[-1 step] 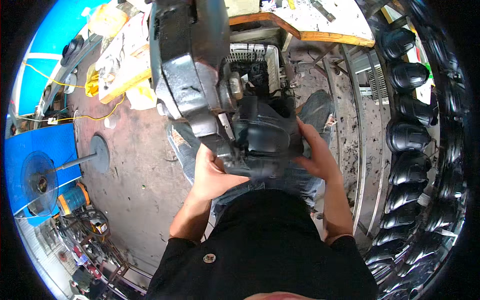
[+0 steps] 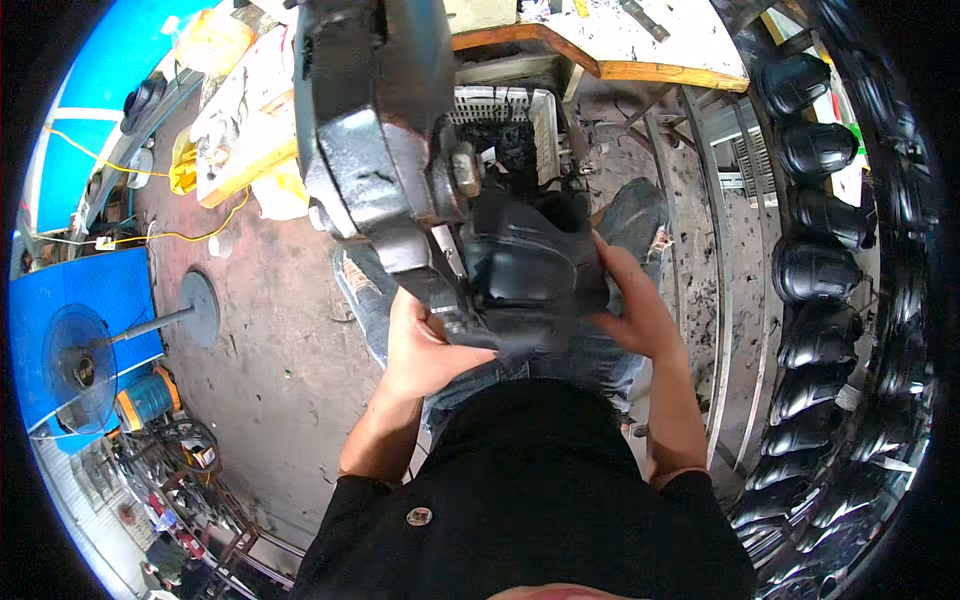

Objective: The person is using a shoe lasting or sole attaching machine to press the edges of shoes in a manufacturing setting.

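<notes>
A black shoe (image 2: 525,268), slightly blurred, sits between my hands right against a dark metal machine head (image 2: 365,160) with a bolt on its side. Its dark opening faces the far right. My left hand (image 2: 425,350) grips the near left part of the shoe, thumb stretched along its lower edge; the machine hides the other fingers in part. On the right side, my right hand (image 2: 640,305) is wrapped round the shoe, with its fingertips out of sight behind it.
Beyond the shoe, a white plastic basket (image 2: 545,130) holds black scraps under a wood-edged table (image 2: 675,75). Several black shoes (image 2: 815,270) line a rack on the right, beside metal rails (image 2: 720,300). A standing fan (image 2: 85,370) and a yellow cable (image 2: 215,232) are at left.
The shoe has tilted slightly against the machine head. Both hands keep nearly the same place and hold.
</notes>
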`<action>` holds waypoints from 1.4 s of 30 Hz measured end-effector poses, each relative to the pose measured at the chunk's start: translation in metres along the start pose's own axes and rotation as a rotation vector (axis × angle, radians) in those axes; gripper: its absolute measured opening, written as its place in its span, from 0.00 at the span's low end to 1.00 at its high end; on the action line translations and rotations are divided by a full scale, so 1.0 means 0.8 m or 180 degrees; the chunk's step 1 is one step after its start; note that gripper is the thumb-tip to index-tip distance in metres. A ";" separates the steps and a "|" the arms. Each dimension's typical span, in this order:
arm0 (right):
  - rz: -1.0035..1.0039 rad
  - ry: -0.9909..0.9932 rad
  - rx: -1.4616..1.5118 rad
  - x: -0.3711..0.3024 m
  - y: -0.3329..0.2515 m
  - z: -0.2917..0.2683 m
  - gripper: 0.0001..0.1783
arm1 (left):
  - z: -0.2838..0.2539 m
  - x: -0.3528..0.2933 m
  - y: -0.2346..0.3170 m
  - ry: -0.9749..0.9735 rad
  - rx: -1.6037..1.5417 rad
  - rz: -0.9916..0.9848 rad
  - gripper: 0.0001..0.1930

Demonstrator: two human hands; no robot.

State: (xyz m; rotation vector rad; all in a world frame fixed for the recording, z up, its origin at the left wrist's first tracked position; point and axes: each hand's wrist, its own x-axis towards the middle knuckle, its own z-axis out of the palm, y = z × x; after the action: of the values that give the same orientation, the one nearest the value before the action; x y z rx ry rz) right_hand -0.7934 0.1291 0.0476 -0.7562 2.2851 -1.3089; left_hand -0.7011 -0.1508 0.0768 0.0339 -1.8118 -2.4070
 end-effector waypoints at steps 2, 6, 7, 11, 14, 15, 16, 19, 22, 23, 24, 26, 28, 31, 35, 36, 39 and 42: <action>-0.0138 0.0014 -0.0037 0.001 -0.002 -0.010 0.58 | 0.002 -0.001 0.004 -0.0114 0.0240 0.0143 0.45; -0.0155 -0.0046 -0.0501 0.000 -0.020 -0.041 0.57 | 0.017 0.000 0.014 0.0423 -0.0219 -0.0220 0.41; -0.0156 -0.0047 -0.0493 0.000 -0.026 -0.051 0.57 | 0.013 -0.002 0.006 0.0420 -0.0106 -0.0200 0.41; -0.0633 0.0275 -0.0799 -0.002 -0.050 -0.097 0.51 | 0.013 -0.006 -0.005 0.0488 -0.0154 -0.0499 0.41; -0.0926 0.0568 -0.0815 -0.001 -0.075 -0.136 0.46 | 0.016 -0.011 -0.014 0.0491 -0.0274 -0.0902 0.39; -0.1005 0.0640 -0.1053 0.004 -0.093 -0.149 0.48 | 0.012 -0.020 -0.028 0.0598 -0.0341 -0.0987 0.40; -0.1245 0.0714 -0.1160 0.013 -0.103 -0.157 0.50 | 0.011 -0.027 -0.038 0.0709 -0.0411 -0.1067 0.41; -0.1437 0.0505 -0.1171 0.023 -0.154 -0.175 0.51 | 0.024 -0.018 -0.024 0.0559 -0.1382 -0.0925 0.34; -0.1229 0.0493 -0.1211 0.032 -0.157 -0.163 0.52 | 0.017 -0.026 -0.024 0.0617 -0.1895 -0.0886 0.27; -0.1007 0.0416 -0.1094 0.030 -0.143 -0.155 0.51 | 0.002 -0.029 -0.034 0.0381 -0.1383 -0.0602 0.32; -0.0899 0.0149 -0.1061 0.035 -0.117 -0.146 0.50 | -0.006 -0.033 -0.042 0.0235 -0.0810 -0.0298 0.37; -0.0514 0.0254 -0.0518 0.015 -0.066 -0.116 0.51 | 0.016 -0.013 -0.011 0.0608 -0.1333 -0.0267 0.49; -0.0223 0.0198 -0.0444 -0.005 -0.016 -0.084 0.51 | 0.013 -0.003 0.001 0.0425 -0.0674 -0.0600 0.58; -0.0013 0.0409 0.0168 -0.020 0.022 -0.030 0.52 | 0.019 -0.001 0.024 0.0331 -0.0292 -0.0722 0.58; 0.0256 0.0572 0.1032 -0.021 0.048 0.008 0.52 | 0.026 0.021 0.043 -0.0071 0.0423 0.0147 0.56; 0.0268 0.0605 0.1055 -0.019 0.048 0.012 0.52 | 0.033 0.021 0.049 0.0054 0.0209 0.0033 0.55; 0.0127 0.0655 0.1138 -0.012 0.046 0.016 0.50 | 0.026 0.018 0.035 0.0041 0.0196 0.0218 0.52; -0.0070 0.0626 0.0757 -0.007 0.041 0.009 0.48 | 0.021 0.017 0.038 -0.0027 0.0319 0.0218 0.48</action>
State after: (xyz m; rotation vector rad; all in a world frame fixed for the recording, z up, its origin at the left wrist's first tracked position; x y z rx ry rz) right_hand -0.7934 0.1415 0.0156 -0.5957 2.2155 -1.6949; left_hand -0.7133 -0.1443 0.1114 -0.0281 -1.9036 -2.2726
